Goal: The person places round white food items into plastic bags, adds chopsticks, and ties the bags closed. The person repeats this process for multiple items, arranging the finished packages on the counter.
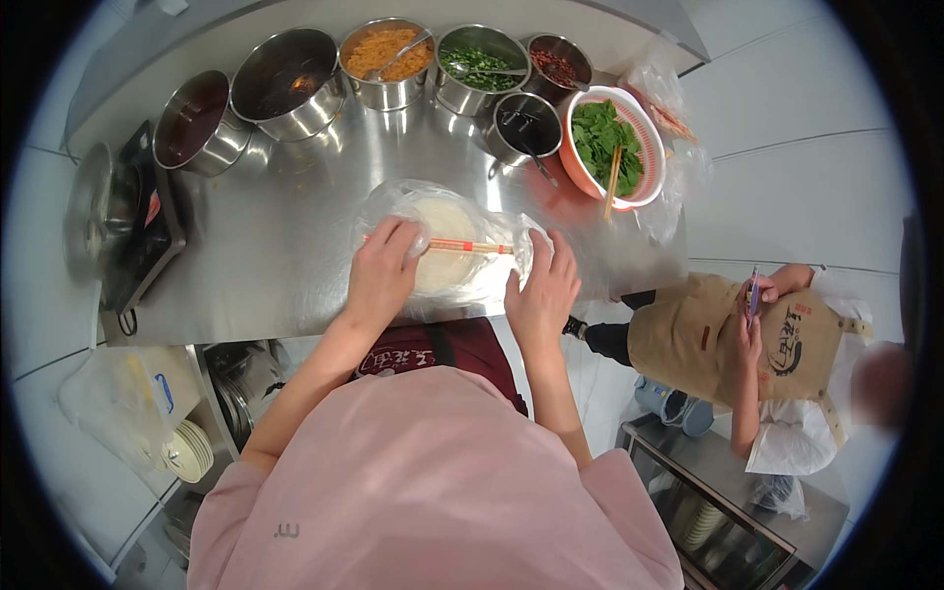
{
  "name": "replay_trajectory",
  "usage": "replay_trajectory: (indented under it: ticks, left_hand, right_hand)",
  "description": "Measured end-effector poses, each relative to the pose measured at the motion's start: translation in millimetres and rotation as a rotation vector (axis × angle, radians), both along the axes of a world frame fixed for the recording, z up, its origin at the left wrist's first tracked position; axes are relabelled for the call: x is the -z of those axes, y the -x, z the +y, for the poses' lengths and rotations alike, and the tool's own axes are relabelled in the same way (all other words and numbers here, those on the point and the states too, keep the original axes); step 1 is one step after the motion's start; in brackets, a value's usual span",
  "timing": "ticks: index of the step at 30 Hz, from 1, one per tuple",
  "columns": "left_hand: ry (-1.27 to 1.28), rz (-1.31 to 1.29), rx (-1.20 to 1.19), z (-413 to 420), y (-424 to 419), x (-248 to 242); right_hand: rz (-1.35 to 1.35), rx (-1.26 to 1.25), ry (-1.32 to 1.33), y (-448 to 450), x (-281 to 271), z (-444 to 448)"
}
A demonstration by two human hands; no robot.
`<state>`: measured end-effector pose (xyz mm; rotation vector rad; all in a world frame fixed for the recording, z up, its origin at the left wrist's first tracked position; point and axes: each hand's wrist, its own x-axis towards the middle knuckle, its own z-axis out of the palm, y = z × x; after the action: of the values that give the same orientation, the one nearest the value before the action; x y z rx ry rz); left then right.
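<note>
A clear plastic bag (398,193) lies on the steel counter before me, with a pale round item (446,214) inside or under it. Across it lies a pair of chopsticks (472,246) with red bands. My left hand (385,269) pinches gathered plastic at the bag's left side, over the chopsticks' left end. Beside the chopsticks' right end, my right hand (544,284) is at the bag's right edge, fingers curled on the plastic and thumb apart; whether it grips the film is unclear.
Steel pots stand along the counter's back, among them one of chopped greens (483,70). A colander of leafy greens (653,158) with chopsticks is at right, an induction cooker (151,221) at left. A co-worker in a tan apron (678,332) stands at right holding a phone-like object.
</note>
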<state>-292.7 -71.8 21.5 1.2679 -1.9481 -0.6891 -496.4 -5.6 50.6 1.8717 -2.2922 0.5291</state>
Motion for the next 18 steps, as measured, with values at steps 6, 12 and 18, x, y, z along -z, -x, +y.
replay_trajectory:
  ticks: [6,12,18]
  left_hand:
    - [-0.039,0.032,-0.002,-6.2,-12.4,-1.2]
    - [-0.217,0.06,-0.121,-2.6,-20.0,-33.0]
    - [-0.61,0.419,-0.231,2.8,-34.0,-84.7]
  right_hand:
    - [-0.646,0.093,0.079,40.9,11.8,2.1]
    - [-1.674,0.12,0.235,33.5,-15.2,-3.3]
    - [-1.338,0.241,0.199,14.3,-14.5,1.8]
